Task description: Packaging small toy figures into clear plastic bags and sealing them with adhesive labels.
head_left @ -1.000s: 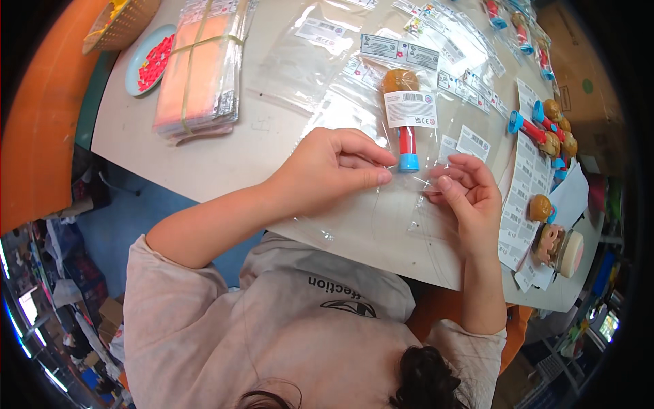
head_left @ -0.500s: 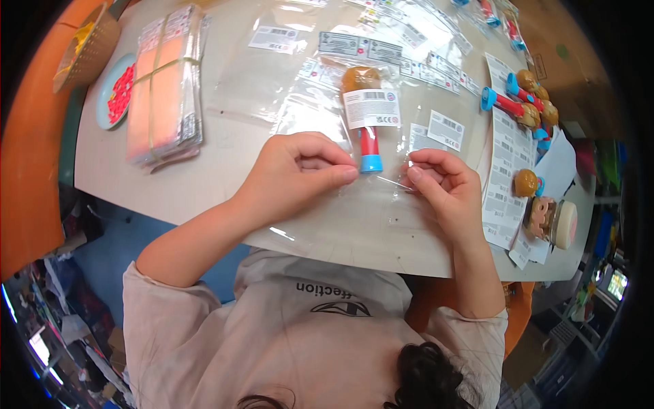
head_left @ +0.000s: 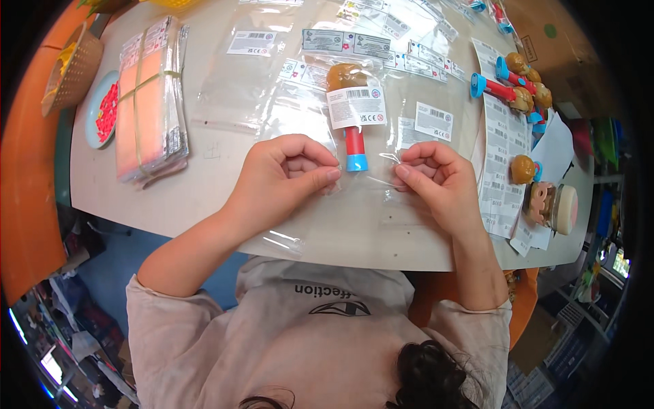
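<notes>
The left hand (head_left: 289, 167) and right hand (head_left: 436, 180) each pinch, thumb to forefinger, one side of the near end of a clear bag (head_left: 379, 143). Inside it, between and just beyond the hands, lies the toy (head_left: 355, 142), blue end near. A white label (head_left: 357, 106) covers its middle. A tied stack (head_left: 150, 112) lies far left; more toys (head_left: 521, 99) lie right.

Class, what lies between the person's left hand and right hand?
The blue end of the red-handled item, inside a clear bag, shows between them in the head view.
</notes>
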`<state>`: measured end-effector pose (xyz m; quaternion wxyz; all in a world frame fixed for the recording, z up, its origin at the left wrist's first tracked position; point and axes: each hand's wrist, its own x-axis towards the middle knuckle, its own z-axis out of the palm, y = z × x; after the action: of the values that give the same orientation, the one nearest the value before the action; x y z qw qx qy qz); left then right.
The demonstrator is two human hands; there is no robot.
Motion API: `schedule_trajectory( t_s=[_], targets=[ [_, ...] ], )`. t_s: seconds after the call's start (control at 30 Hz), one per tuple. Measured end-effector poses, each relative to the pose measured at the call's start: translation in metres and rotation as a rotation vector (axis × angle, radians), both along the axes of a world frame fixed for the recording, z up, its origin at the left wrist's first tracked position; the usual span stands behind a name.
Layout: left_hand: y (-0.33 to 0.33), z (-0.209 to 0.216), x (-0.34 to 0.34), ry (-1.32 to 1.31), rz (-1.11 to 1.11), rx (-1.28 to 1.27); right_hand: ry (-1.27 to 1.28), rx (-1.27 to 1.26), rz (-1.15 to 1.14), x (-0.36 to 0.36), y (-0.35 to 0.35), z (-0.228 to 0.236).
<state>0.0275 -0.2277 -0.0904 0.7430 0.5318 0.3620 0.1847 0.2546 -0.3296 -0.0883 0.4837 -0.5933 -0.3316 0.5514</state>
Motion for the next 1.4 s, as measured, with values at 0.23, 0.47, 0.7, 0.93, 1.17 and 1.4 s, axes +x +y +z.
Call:
schedule_trajectory(
  t_s=[0.23, 0.47, 0.7, 0.93, 1.17, 1.4],
  targets=[
    [0.000, 0.000, 0.002, -0.047, 0.033, 0.000, 0.016, 0.042, 0.029, 0.004, 0.001, 0.000],
    [-0.004, 0.017, 0.001, 0.029, 0.012, 0.127, -0.194, 0.007, 0.079, 0.001, -0.002, 0.008],
    [-0.013, 0.048, 0.020, -0.105, -0.016, 0.718, -0.151, 0.181, 0.055, -0.025, -0.005, 0.040],
    [-0.049, 0.052, 0.061, 0.017, -0.236, 1.352, 0.664, -0.083, -0.098, -0.026, 0.009, 0.017],
    [-0.030, 0.066, 0.030, -0.112, 0.331, 1.105, 0.583, 0.172, 0.110, -0.031, -0.004, 0.015],
    [-0.006, 0.038, 0.028, -0.054, 0.289, 0.168, 0.474, 0.198, 0.071, -0.035, 0.005, 0.006]
  ],
)
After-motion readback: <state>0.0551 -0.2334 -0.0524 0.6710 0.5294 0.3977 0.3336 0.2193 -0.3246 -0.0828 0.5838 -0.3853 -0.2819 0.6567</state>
